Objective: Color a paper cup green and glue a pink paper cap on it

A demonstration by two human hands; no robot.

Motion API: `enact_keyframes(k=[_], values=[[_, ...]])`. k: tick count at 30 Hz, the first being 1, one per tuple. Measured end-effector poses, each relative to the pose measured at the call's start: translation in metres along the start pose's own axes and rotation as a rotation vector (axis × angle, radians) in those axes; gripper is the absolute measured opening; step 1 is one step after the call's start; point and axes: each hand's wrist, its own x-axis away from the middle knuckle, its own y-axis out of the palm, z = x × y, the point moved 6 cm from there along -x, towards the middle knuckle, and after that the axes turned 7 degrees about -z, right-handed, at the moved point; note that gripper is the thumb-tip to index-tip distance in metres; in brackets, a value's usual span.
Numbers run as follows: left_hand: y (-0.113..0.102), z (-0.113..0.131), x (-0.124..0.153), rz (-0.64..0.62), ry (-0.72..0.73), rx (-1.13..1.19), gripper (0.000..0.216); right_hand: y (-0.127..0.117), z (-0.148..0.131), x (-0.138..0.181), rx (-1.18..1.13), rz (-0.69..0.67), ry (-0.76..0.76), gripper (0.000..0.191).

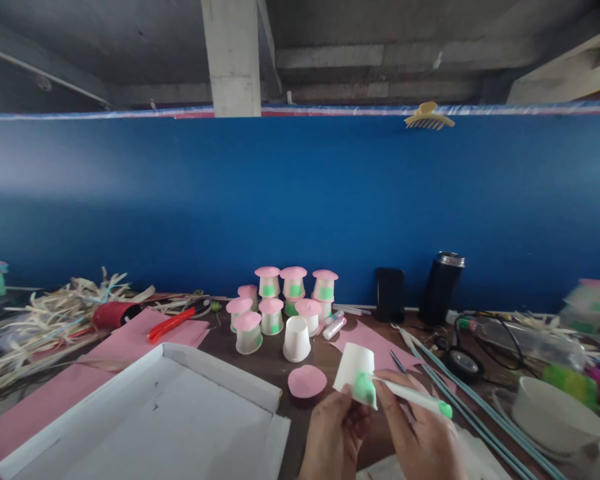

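My left hand [337, 427] is closed around a white paper cup [350, 365], which is tilted and carries a green coloured patch [365, 388] on its side. In my right hand [420, 427] is a white marker with a green end [420, 398], its tip end close to the green patch; whether it touches I cannot tell. Just beyond my left hand lies a pink paper disc [307, 381]. Behind it a plain white cup [297, 339] stands upside down. Several upturned cups with pink discs on top and green patches [271, 317] are grouped and partly stacked at the back.
A white box lid [130, 420] and pink paper sheets [145, 327] fill the left, beside paper strips [55, 317]. A glue stick [335, 327], a phone [390, 295], a black flask [441, 290], blue cords [475, 407] and a white bowl [555, 413] are around the right.
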Motion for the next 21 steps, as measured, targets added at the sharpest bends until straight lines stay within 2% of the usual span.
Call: enact_keyframes(k=[3, 7, 13, 21], values=[[-0.006, -0.001, 0.0, 0.109, -0.039, 0.032, 0.011, 0.001, 0.003, 0.002, -0.025, -0.042, 0.023, 0.018], [-0.013, -0.002, 0.001, 0.256, -0.088, 0.038, 0.013, -0.005, 0.007, 0.004, -0.02, -0.001, 0.038, 0.018], [-0.012, -0.001, -0.004, 0.182, -0.063, -0.002, 0.011, -0.005, 0.014, 0.002, 0.01, -0.002, 0.107, 0.021], [-0.012, -0.006, -0.002, 0.134, -0.077, 0.025, 0.01, -0.005, 0.0, -0.003, -0.007, -0.048, 0.066, 0.022]])
